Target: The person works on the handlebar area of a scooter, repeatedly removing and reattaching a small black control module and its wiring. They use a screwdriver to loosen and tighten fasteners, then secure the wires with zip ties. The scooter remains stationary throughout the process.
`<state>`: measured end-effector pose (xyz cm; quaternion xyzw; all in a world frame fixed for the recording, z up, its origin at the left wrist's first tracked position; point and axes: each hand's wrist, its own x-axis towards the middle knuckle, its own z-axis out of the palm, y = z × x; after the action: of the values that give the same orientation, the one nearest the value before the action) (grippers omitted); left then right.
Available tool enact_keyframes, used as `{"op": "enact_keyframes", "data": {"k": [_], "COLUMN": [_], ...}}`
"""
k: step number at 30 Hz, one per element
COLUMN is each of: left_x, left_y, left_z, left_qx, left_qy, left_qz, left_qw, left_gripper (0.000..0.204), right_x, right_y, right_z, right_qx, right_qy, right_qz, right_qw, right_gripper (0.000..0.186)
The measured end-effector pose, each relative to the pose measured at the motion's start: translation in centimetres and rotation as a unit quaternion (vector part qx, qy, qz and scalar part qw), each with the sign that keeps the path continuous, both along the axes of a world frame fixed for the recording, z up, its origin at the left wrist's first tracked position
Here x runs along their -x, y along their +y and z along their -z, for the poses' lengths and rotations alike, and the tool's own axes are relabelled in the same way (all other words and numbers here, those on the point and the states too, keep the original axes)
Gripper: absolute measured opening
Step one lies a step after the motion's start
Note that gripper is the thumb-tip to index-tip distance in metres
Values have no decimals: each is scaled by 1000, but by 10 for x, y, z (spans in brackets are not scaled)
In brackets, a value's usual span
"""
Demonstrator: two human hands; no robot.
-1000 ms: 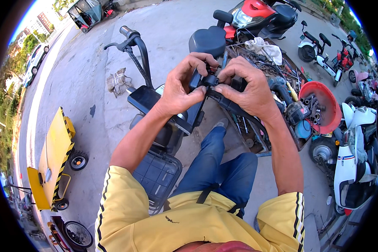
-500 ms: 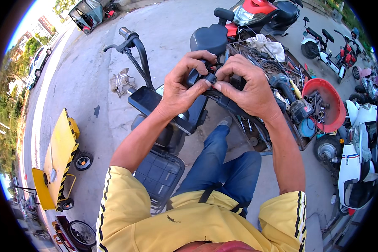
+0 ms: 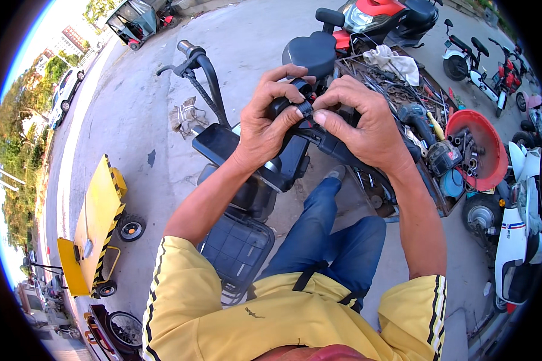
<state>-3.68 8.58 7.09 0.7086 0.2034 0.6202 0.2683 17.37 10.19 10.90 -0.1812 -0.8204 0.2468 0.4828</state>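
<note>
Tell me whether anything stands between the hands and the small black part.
Nothing visible does. The left hand grips the small black part; the right hand has its fingertips right beside it, though contact there is unclear.

hands (image 3: pixel 262 129) on black part (image 3: pixel 306 108), red basin (image 3: pixel 494 147)

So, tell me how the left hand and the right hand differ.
The left hand wraps the black part from the left, fingers bent over it; the right hand brings its thumb to the right end, its grip too hidden to judge. The left forearm slants up rightward; the right forearm slants up leftward. Both hands are bare and at the same part.
</note>
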Motion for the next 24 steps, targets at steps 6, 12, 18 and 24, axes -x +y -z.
{"op": "enact_keyframes", "data": {"k": [6, 12, 18, 24], "left_x": [1, -1, 2, 3], "left_y": [3, 4, 2, 5], "left_z": [-2, -3, -7, -10], "left_qx": [27, 118, 194, 250], "left_qy": [7, -77, -76, -128], "left_qz": [10, 56, 38, 66], "left_qw": [1000, 988, 977, 957], "left_gripper": [17, 17, 18, 16], "right_x": [-1, 1, 2, 1], "right_y": [2, 3, 1, 1], "right_z": [0, 0, -4, -4], "right_qx": [28, 71, 97, 97], "right_qy": [4, 17, 19, 18], "right_qz": [-4, -13, -10, -8], "right_qw": [1000, 997, 995, 995], "right_gripper": [11, 12, 13, 13]}}
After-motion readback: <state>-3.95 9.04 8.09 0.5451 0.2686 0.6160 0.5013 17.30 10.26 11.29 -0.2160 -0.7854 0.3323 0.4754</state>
